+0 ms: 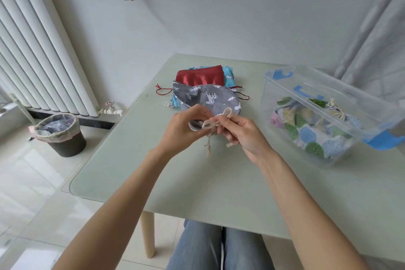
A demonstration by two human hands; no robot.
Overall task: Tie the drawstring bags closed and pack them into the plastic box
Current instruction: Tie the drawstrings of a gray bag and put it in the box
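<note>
Two hands at work over pale green table (197,182) | left hand (182,129) pinching gathered neck of grey cloud-print cotton drawstring bag (210,98), steadying it | right hand (241,131) gripping cream cord loops (226,114), apparently forming the bow | clear plastic box (291,85) near right, already holding tied tree-print bags (306,136).

Bags (203,85) are stacked at the table's (131,171) far middle; the box (328,116), holding tied bags (306,133), is set at right. A bin (60,135) is placed on the floor, left.
</note>
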